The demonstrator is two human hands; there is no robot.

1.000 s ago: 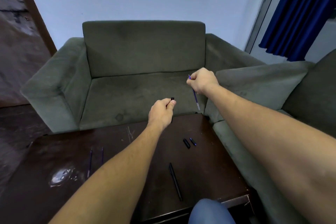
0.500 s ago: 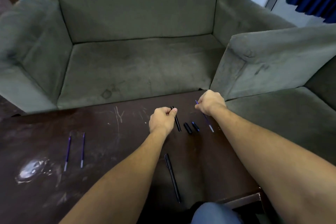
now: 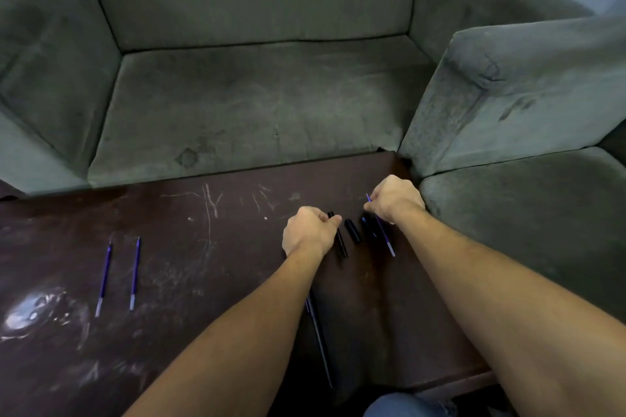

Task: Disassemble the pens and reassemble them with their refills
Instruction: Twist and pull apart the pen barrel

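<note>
Left hand (image 3: 310, 230) pinches a black plastic pen barrel (image 3: 340, 244) near its far end, down at the dark scratched wooden table (image 3: 203, 247). Right hand (image 3: 396, 198) pinches a thin blue ink refill (image 3: 384, 237). Both seem light; the refill likely flexes, so grip near its tip.

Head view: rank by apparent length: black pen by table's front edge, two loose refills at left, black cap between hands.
1. black pen, longest, though nearest the camera.
2. left refill and right refill: alike, tie.
3. black cap, smallest.
</note>
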